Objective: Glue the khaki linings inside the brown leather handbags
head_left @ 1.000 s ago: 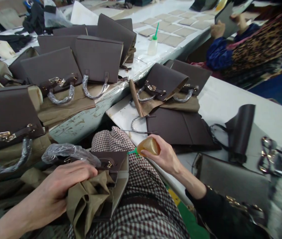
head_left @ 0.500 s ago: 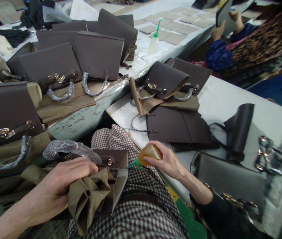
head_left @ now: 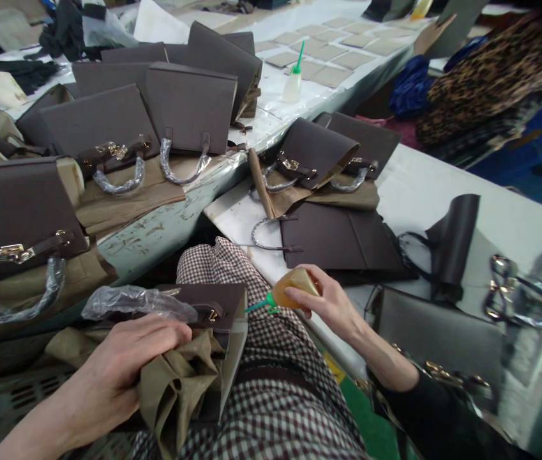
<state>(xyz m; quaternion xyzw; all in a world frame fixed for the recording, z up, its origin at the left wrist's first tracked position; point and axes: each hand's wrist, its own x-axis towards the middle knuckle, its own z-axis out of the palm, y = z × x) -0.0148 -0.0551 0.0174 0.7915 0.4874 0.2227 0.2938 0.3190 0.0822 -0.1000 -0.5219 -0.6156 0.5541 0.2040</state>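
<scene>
Across my lap lies a dark brown handbag (head_left: 232,297), its handle (head_left: 139,303) wrapped in clear plastic. My left hand (head_left: 124,361) is closed on the bag at its opening, where crumpled olive-brown lining (head_left: 177,386) bulges out below the fingers. Most of those fingertips are hidden in the folds. In my right hand (head_left: 331,303) is a squeeze bottle (head_left: 294,286) of amber liquid, tipped sideways. Its thin green nozzle (head_left: 257,306) points left, at the bag's right side edge; whether it touches there I cannot tell.
Several unfinished brown bags (head_left: 194,96) stand on the left table, near a white bottle (head_left: 293,86) with a green nozzle. More bag parts (head_left: 347,236) cover the right-hand table (head_left: 424,172). A co-worker's sleeve (head_left: 409,83) shows at upper right. A plastic crate (head_left: 26,393) sits at lower left.
The squeeze bottle and my right hand have shifted slightly right and up, the nozzle staying near the bag's edge. My left hand keeps its hold. The co-worker's hands and panel have moved.
</scene>
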